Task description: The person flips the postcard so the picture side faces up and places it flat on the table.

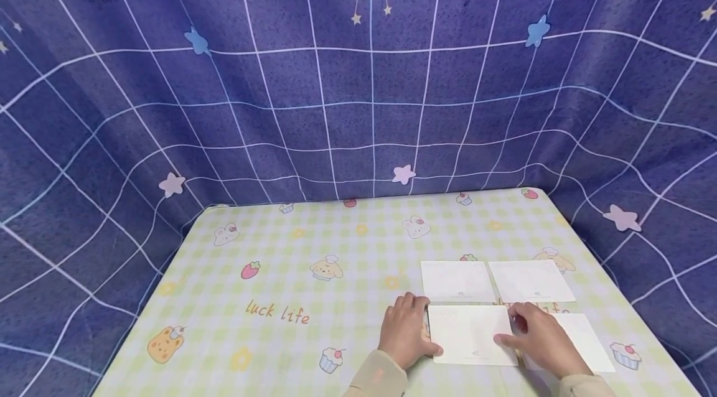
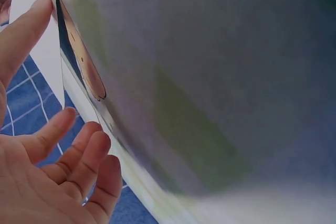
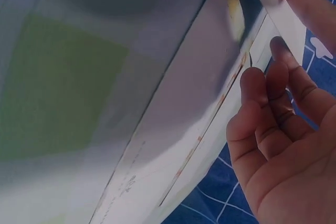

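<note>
Both hands hold a white postcard (image 1: 469, 335) by its opposite short sides, close over the table at front right. My left hand (image 1: 402, 331) has thumb and index finger at the left edge; in the left wrist view, the other fingers of the left hand (image 2: 47, 166) curve below the card (image 2: 44, 40). Thumb and fingers of my right hand (image 1: 540, 338) grip the right edge. Faint small print marks the card's lower part. Two similar postcards lie behind it, one at left (image 1: 455, 280) and one at right (image 1: 531, 280). Another postcard (image 1: 582, 341) lies partly hidden beneath the right hand.
A pale green checked tablecloth (image 1: 201, 297) with cartoon prints covers the table. Dark blue curtains (image 1: 347, 123) with white grid lines and stars hang behind the table and along both sides.
</note>
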`<state>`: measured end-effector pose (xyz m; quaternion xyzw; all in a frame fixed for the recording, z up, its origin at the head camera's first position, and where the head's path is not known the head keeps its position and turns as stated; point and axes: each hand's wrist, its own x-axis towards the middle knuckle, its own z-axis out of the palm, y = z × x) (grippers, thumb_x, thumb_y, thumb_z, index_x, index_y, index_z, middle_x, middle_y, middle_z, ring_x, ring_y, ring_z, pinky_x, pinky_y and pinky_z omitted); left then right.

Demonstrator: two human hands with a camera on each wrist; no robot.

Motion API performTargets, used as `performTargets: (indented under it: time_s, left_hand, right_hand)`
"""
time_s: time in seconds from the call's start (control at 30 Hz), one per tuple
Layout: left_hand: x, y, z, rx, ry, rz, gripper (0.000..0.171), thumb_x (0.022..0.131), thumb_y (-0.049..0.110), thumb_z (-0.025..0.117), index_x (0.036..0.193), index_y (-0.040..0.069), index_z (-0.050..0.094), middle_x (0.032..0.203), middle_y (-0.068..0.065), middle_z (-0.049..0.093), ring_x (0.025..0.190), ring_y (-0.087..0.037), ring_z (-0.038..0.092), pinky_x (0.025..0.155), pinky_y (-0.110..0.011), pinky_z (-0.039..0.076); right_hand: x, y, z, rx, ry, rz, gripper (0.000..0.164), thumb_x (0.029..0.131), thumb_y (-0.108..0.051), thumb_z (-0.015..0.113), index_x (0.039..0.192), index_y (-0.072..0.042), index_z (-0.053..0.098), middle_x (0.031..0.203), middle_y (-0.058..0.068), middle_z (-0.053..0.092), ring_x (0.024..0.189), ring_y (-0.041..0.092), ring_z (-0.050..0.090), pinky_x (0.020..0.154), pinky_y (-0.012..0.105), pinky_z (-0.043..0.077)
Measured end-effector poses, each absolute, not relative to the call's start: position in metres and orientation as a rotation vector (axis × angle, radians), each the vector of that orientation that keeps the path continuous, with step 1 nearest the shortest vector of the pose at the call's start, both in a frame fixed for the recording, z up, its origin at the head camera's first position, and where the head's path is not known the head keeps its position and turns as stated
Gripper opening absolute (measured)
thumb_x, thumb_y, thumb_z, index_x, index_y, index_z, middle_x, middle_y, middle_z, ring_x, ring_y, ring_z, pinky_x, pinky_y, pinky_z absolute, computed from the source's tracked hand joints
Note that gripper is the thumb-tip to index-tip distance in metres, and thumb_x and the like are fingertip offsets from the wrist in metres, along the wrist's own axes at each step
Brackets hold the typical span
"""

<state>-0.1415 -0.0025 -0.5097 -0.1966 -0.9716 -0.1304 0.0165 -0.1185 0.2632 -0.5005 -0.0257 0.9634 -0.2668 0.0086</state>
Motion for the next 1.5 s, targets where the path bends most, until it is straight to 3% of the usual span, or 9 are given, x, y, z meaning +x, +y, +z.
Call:
performTargets:
  time_s: [0.27, 0.4, 0.57, 0.83, 1.07, 1.5]
  left_hand:
    - [-0.141, -0.003, -0.511, -0.553, -3.054, -0.522, 0.073, 0.063, 0.052, 0.093, 0.119, 0.012, 0.068, 0.112, 0.001, 0.058, 0.101, -0.017, 0.052, 0.081, -0.028, 0.045]
    - [-0.14, -0.003, -0.51, -0.573, -3.048, -0.535, 0.057, 0.065, 0.05, 0.092, 0.104, 0.016, 0.069, 0.113, 0.001, 0.057, 0.101, -0.016, 0.052, 0.082, -0.028, 0.045]
    - [-0.139, -0.001, -0.51, -0.587, -3.028, -0.527, 0.045, 0.067, 0.047, 0.092, 0.086, 0.022, 0.06, 0.112, 0.002, 0.057, 0.101, -0.016, 0.052, 0.082, -0.028, 0.045]
    - [-0.138, -0.002, -0.509, -0.58, -2.986, -0.547, 0.043, 0.068, 0.041, 0.093, 0.08, 0.023, 0.056, 0.107, 0.004, 0.056, 0.098, -0.014, 0.052, 0.08, -0.027, 0.044]
    - [-0.136, -0.006, -0.51, -0.604, -2.976, -0.603, 0.032, 0.07, 0.041, 0.09, 0.067, 0.025, 0.062, 0.102, 0.007, 0.055, 0.095, -0.012, 0.05, 0.078, -0.026, 0.042]
    - [-0.141, -0.016, -0.5, -0.55, -2.972, -0.782, 0.032, 0.082, 0.036, 0.083, 0.066, 0.022, 0.06, 0.105, 0.002, 0.059, 0.098, -0.016, 0.053, 0.083, -0.032, 0.046]
  right_hand:
    - [-0.118, 0.262, -0.5, -0.068, 2.992, -0.865, 0.042, 0.074, -0.031, 0.09, 0.089, -0.011, 0.055, 0.08, 0.0, 0.045, 0.074, 0.017, 0.043, 0.067, 0.034, 0.035]
    - [-0.118, 0.263, -0.5, -0.089, 3.003, -0.873, 0.042, 0.073, -0.03, 0.09, 0.087, -0.012, 0.054, 0.079, 0.0, 0.043, 0.071, 0.016, 0.041, 0.065, 0.032, 0.034]
    - [-0.118, 0.264, -0.499, -0.103, 3.01, -0.871, 0.044, 0.073, -0.032, 0.09, 0.085, -0.013, 0.052, 0.078, -0.001, 0.043, 0.071, 0.016, 0.041, 0.065, 0.031, 0.033]
    - [-0.117, 0.264, -0.499, -0.126, 2.998, -0.857, 0.041, 0.082, -0.039, 0.083, 0.077, -0.015, 0.051, 0.075, -0.003, 0.043, 0.07, 0.013, 0.04, 0.064, 0.03, 0.033]
    - [-0.114, 0.264, -0.502, -0.107, 2.969, -0.864, 0.044, 0.089, -0.04, 0.077, 0.069, -0.016, 0.045, 0.068, -0.004, 0.042, 0.063, 0.011, 0.038, 0.062, 0.027, 0.031]
    - [-0.118, 0.253, -0.491, -0.106, 2.892, -0.951, 0.044, 0.095, -0.038, 0.071, 0.072, -0.014, 0.042, 0.068, -0.002, 0.038, 0.062, 0.012, 0.036, 0.061, 0.028, 0.031]
